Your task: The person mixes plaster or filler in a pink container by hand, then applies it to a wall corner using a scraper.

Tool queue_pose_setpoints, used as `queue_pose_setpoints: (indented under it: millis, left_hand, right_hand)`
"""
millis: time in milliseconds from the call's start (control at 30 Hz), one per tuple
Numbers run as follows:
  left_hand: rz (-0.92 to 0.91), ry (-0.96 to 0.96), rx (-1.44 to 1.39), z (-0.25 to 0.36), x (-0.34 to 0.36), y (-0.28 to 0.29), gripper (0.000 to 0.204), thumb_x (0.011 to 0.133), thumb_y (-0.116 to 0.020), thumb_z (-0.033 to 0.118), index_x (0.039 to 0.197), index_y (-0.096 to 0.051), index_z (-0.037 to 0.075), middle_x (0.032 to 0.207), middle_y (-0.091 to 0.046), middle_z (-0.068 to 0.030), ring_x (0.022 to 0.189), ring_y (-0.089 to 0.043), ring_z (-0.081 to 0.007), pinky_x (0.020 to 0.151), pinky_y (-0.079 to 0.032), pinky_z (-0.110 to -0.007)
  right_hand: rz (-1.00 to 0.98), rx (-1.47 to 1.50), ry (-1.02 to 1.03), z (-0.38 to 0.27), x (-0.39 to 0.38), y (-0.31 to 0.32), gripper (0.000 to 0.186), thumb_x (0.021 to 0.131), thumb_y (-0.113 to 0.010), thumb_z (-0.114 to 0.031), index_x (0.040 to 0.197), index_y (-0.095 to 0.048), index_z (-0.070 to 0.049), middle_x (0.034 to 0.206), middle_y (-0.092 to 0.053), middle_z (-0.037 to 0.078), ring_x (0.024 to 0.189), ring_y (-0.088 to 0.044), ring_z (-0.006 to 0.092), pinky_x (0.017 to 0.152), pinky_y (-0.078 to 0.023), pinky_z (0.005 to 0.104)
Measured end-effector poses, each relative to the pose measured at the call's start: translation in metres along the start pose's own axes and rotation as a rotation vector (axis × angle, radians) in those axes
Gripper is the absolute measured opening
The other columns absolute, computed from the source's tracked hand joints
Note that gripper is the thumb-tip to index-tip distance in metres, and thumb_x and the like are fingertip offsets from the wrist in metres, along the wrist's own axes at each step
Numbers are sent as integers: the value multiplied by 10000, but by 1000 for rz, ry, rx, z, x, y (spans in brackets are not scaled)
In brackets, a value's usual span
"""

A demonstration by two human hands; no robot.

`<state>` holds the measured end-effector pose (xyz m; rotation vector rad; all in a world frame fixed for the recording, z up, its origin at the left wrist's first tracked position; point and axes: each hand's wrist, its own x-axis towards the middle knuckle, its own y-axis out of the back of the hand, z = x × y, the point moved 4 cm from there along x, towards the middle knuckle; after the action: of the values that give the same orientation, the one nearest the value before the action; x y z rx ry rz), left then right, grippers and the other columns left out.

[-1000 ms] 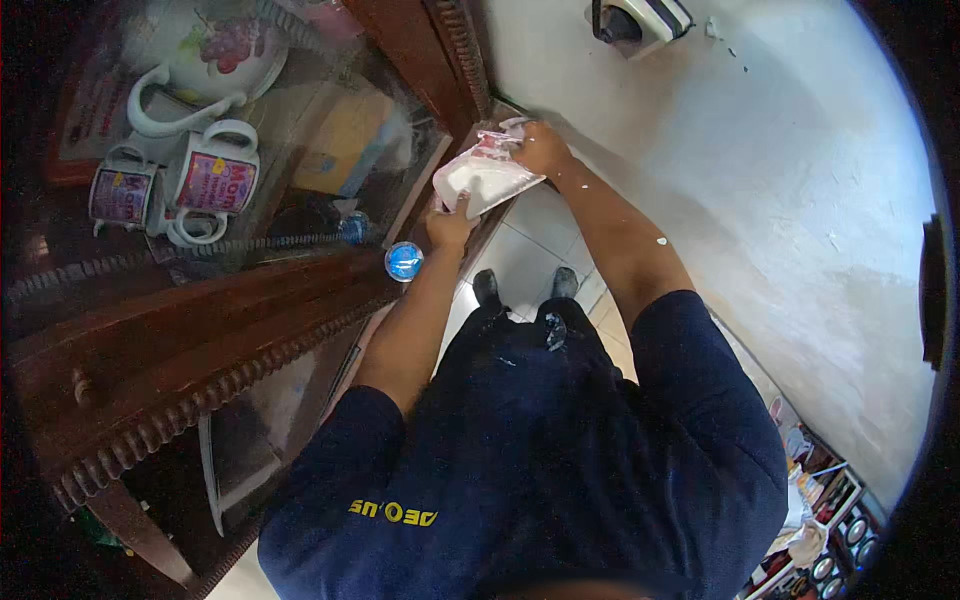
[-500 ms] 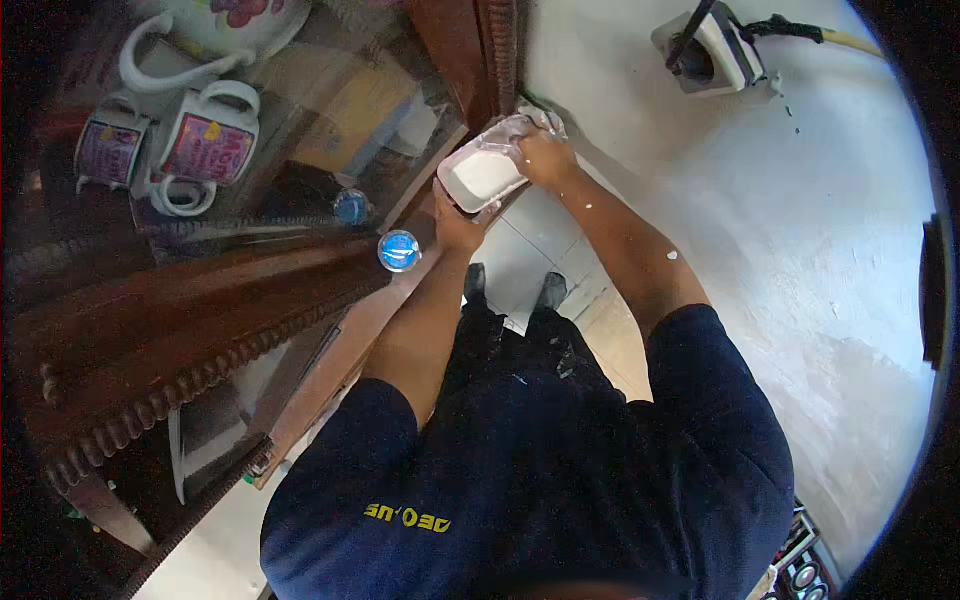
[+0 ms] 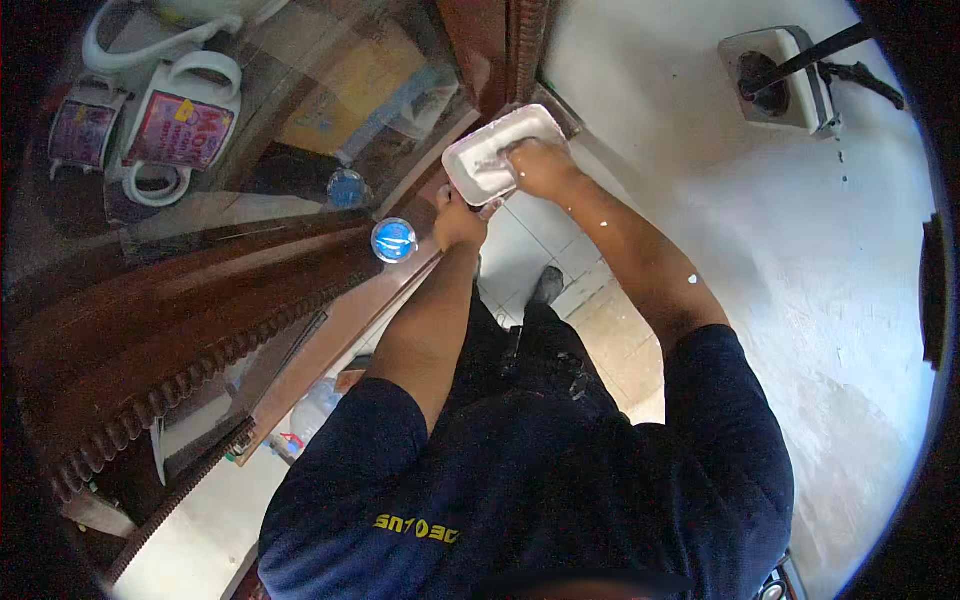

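Observation:
A shallow white rectangular tray (image 3: 460, 181) with rounded corners is held up in front of me beside the dark wooden cabinet. White paste or paint (image 3: 525, 127) covers its inside. My left hand (image 3: 462, 220) grips the tray's near left edge from below. Over the tray's right part, my right hand (image 3: 543, 170) is closed, its fingers down in the white paste. A pale, smeared shape shows at those fingertips, and I cannot make out whether it is a tool or coated fingers. White specks dot my right forearm.
Left of me stands the wooden cabinet (image 3: 230, 262) with glass, mugs (image 3: 180, 125) behind it. A clear cup with a blue top (image 3: 394, 240) sits on its ledge. On the right, a white wall (image 3: 680, 150) carries a socket box (image 3: 775, 80) with a dark cable.
My right hand has moved from the tray's far right end to over its inside, fingers in the paste. More of the tray's inside shows. The whole view has shifted slightly.

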<state>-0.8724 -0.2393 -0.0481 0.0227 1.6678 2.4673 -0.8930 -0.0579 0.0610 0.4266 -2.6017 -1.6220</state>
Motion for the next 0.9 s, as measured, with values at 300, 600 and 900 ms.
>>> queue_pose_setpoints:
  millis: [300, 600, 900]
  left_hand:
    - [17, 8, 65, -3, -3, -7, 779, 648, -777, 502, 1237, -486, 83, 1249, -462, -98, 1032, -579, -319, 842, -497, -424]
    - [34, 1, -34, 2, -1, 2, 708, 641, -799, 442, 1200, -517, 111, 1224, -474, -95, 1028, -580, -322, 841, -493, -431]
    - [-28, 54, -80, 18, -6, 23, 779, 628, -804, 464, 1223, -483, 79, 1247, -470, -112, 1044, -565, -346, 842, -488, -440]
  right_hand:
    - [75, -94, -85, 16, 3, -3, 211, 765, -545, -100, 920, -674, -41, 912, -665, 178, 849, -657, 328, 756, -529, 445]
    - [-118, -30, 89, -20, -6, -4, 276, 753, -556, -75, 1005, -665, -53, 999, -657, 147, 954, -634, 316, 827, -513, 440]
    - [123, -116, -111, 13, 7, 5, 171, 739, -575, -91, 869, -684, -75, 909, -671, 174, 883, -658, 309, 764, -526, 441]
